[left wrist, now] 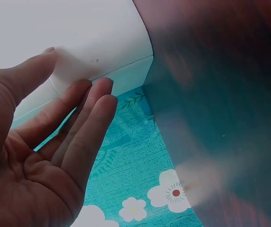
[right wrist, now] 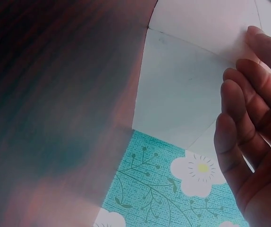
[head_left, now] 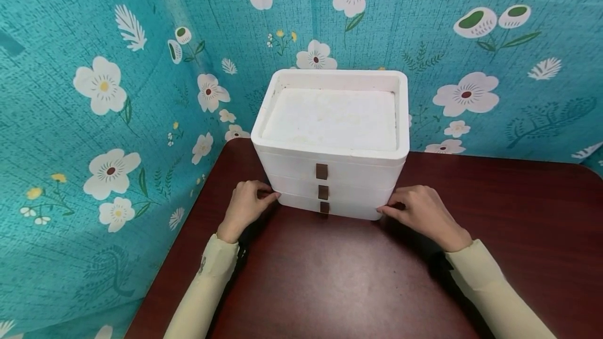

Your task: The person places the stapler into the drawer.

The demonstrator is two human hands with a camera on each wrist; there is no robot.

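A white storage box with drawers (head_left: pixel 332 166) stands on the dark red table, brown pull tabs (head_left: pixel 323 192) stacked down the middle of its front. Its top is a shallow rimmed tray. My left hand (head_left: pixel 247 205) grips the lower left corner, thumb on the front and bent fingers along the side. At the lower right corner my right hand (head_left: pixel 421 212) holds it the same way. In the left wrist view the left thumb and fingertips (left wrist: pixel 105 97) meet the white wall. The right wrist view shows the right fingers (right wrist: pixel 227 127) by the box's side.
A dark red wooden table (head_left: pixel 330 276) stretches in front of the box and to its right. Behind and to the left hangs a turquoise flowered cloth (head_left: pixel 141 135), close to the back of the box.
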